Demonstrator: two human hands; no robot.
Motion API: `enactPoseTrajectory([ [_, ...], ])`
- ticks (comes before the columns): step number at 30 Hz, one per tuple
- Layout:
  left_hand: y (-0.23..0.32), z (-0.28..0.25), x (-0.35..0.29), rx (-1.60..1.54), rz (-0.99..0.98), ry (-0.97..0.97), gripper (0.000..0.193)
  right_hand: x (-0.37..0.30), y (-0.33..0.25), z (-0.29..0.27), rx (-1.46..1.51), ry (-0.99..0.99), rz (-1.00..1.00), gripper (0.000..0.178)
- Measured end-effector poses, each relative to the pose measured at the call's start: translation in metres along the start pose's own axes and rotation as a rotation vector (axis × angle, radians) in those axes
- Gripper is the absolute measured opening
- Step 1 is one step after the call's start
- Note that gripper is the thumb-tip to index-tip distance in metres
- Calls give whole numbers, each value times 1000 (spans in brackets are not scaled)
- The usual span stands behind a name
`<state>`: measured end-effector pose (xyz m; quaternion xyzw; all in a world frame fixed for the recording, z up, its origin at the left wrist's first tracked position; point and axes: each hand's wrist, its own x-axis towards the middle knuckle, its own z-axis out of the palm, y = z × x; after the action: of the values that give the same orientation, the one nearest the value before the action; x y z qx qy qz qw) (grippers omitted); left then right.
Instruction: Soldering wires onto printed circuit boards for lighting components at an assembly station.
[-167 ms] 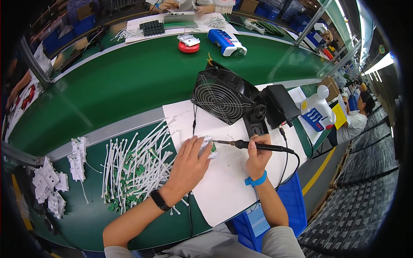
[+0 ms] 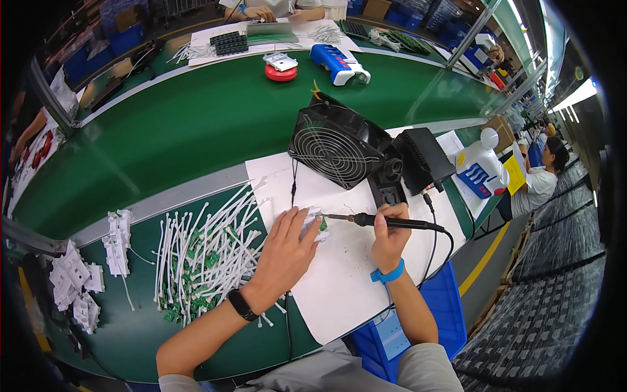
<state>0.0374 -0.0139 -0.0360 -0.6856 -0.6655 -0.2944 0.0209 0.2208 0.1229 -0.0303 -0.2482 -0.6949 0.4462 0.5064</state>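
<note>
The right hand (image 2: 390, 240) grips a soldering iron (image 2: 364, 219), its tip apparently touching a green board (image 2: 323, 224) on a white housing (image 2: 321, 237) (the left hand (image 2: 285, 251) partly covers it).

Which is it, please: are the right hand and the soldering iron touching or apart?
Touching: the head view shows the right hand closed around the soldering iron.

I wear a black watch (image 2: 241, 304); right of it, a blue wristband (image 2: 392, 272); below it, short grey sleeves (image 2: 428, 370) and a grey shirt (image 2: 307, 377).
</note>
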Motion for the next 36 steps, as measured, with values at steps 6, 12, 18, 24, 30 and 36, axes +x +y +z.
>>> enactPoseTrajectory([
  [6,0,-1,1,2,9,-6,43,0,0,-1,2,26,-16,14],
  [12,1,-1,1,-4,5,-7,43,1,-3,-1,24,21,43,14],
  [18,2,-1,1,-4,0,-12,43,0,1,-2,-35,21,17,14],
  [24,-6,-9,5,-16,6,-44,43,1,3,-7,14,112,-10,16],
  [30,-23,-25,14,-167,-4,-170,42,0,2,-9,107,-11,-10,17],
  [36,-28,-31,19,-215,1,-210,41,-1,5,-10,93,-68,-22,18],
])
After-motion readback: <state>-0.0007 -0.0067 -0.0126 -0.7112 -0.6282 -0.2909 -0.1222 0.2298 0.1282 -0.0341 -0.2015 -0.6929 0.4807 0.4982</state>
